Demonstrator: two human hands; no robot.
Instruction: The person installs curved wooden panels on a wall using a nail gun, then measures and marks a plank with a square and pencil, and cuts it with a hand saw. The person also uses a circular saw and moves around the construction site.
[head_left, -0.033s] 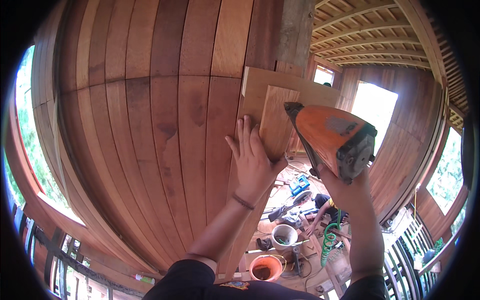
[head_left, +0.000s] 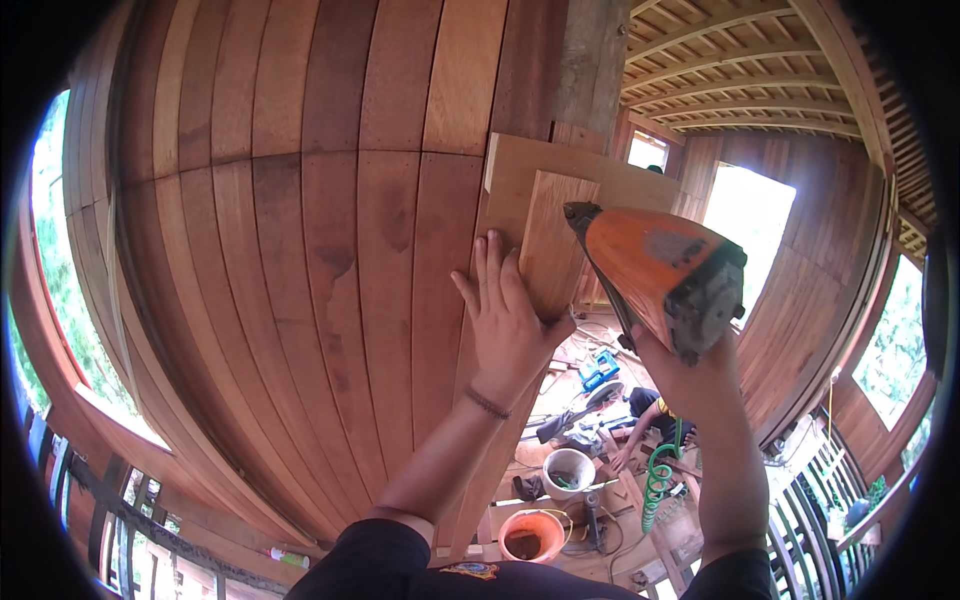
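My left hand (head_left: 508, 325) lies flat on the wall with its fingers stretched and spread. Between its index finger and thumb sits the lower end of a short wooden board (head_left: 556, 235). That board rests upright against a wider, paler panel (head_left: 515, 165). An orange and black nail gun (head_left: 655, 260) is gripped by my right hand (head_left: 690, 380), though its handle is mostly hidden. The gun's dark nose (head_left: 580, 213) points left, at the short board's right edge; whether it touches cannot be made out.
Reddish plank wall (head_left: 330, 300) fills the left. Below, on the cluttered floor, stand a white bucket (head_left: 569, 472) and an orange bucket (head_left: 531, 535). A green coiled air hose (head_left: 656, 490) hangs beneath my right arm. Another person's arm (head_left: 635, 435) reaches in low down.
The nail gun has shifted slightly left and tilted a little in my right hand. My left hand and the boards have stayed in place.
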